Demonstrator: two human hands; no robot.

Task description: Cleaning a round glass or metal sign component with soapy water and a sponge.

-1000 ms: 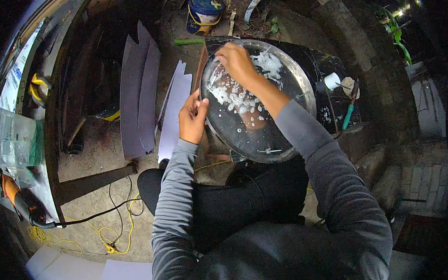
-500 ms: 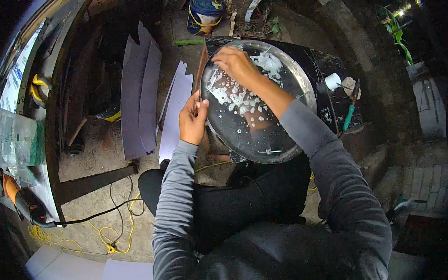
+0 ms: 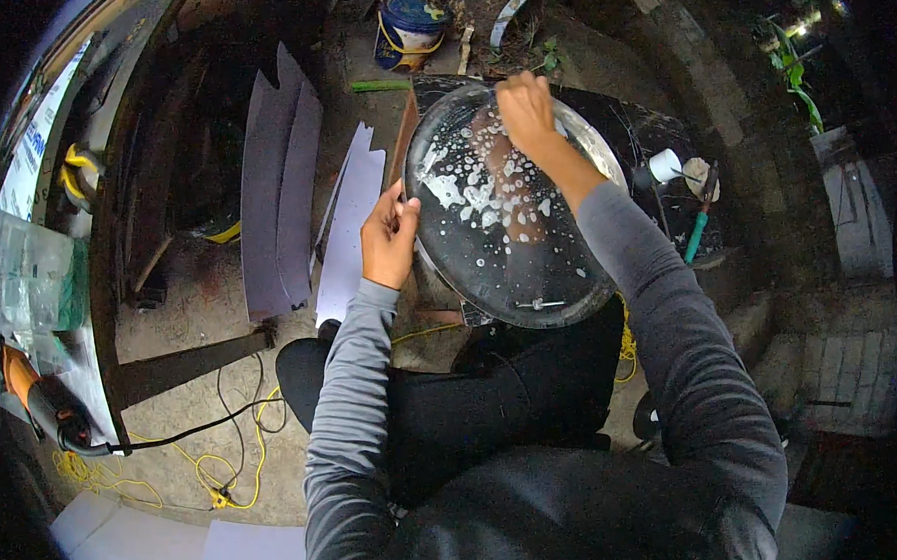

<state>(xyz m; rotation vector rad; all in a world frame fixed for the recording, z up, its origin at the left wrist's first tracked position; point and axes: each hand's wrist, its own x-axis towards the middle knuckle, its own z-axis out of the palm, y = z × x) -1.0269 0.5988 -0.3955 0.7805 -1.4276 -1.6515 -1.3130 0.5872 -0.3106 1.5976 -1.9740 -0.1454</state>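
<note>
A round, shiny dark metal pan [image 3: 488,268] with a raised rim lies tilted over my lap and a black marbled surface. White suds and droplets [image 3: 455,192] spot its middle. My left hand [image 3: 391,240] is closed on the pan's left rim, thumb on the upper side. Over the far rim, my right hand [image 3: 528,108] presses down with curled fingers. Whatever may be under those fingers is hidden. A small metal bolt-like piece [image 3: 540,304] shows at the pan's near edge.
Right of the pan sit a white cup [image 3: 666,164] and a tool with a green handle [image 3: 699,234]. A blue bucket [image 3: 412,29] stands beyond. Grey sheet pieces [image 3: 276,187] lie to the left. An orange power tool [image 3: 33,383] rests at far left, with yellow cords [image 3: 252,479] on the floor.
My right hand has moved right along the pan's far side, and the suds there are thinner and more scattered. My left hand keeps its hold on the rim.
</note>
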